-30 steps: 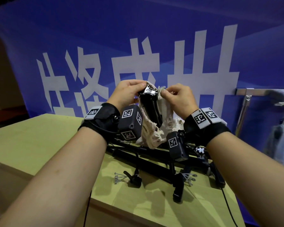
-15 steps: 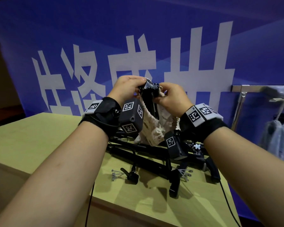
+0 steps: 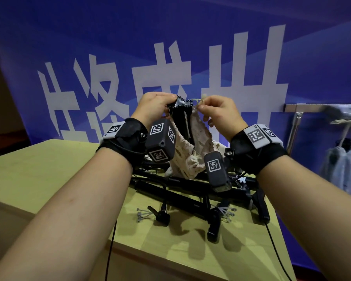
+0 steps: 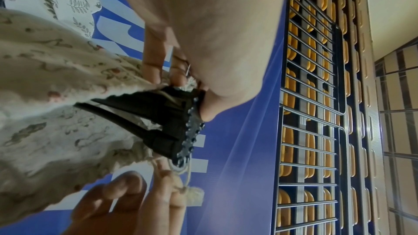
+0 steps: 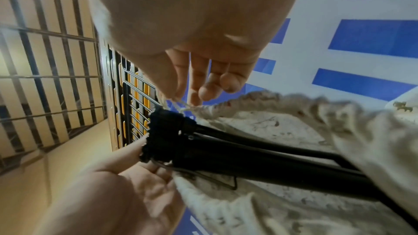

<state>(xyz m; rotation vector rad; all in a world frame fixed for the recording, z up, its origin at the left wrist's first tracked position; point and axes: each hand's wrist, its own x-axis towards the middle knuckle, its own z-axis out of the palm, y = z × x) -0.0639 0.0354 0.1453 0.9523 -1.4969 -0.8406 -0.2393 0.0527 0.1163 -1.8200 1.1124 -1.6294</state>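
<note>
Compared with the head view a second earlier, the right grip (image 3: 221, 114) had drawn away to the right of the frame's studded head, and a short run of drawstring (image 3: 197, 100) now showed between the two. The left grip (image 3: 154, 107) was curled closed round the head of the black folding frame (image 3: 180, 120), with the near rim of the cloth caught under its fingers. The right grip pinched the drawstring just below its tasselled knot between thumb and forefinger, the other fingers loosely bent. The frame was held above the far middle of the counter (image 3: 49, 169), upright, its ribs sunk in the cream leaf-print pouch (image 3: 201, 138) and its head proud of the mouth. The step in hand was judged to be the bagging of the frame, at the point of drawing the mouth closed. The next move would probably call for the rim to be lifted over the head, or the head pressed down, before the cord was pulled further to the right against the left grip's hold. Under the pouch, black poles (image 3: 182, 197) lay crossed on the pale wooden counter, with grey pegs (image 3: 143, 213) near them. Behind hung a blue banner (image 3: 251, 57) with white characters. At far right a metal rail (image 3: 312, 108) carried pale hanging cloth (image 3: 336, 169).
</note>
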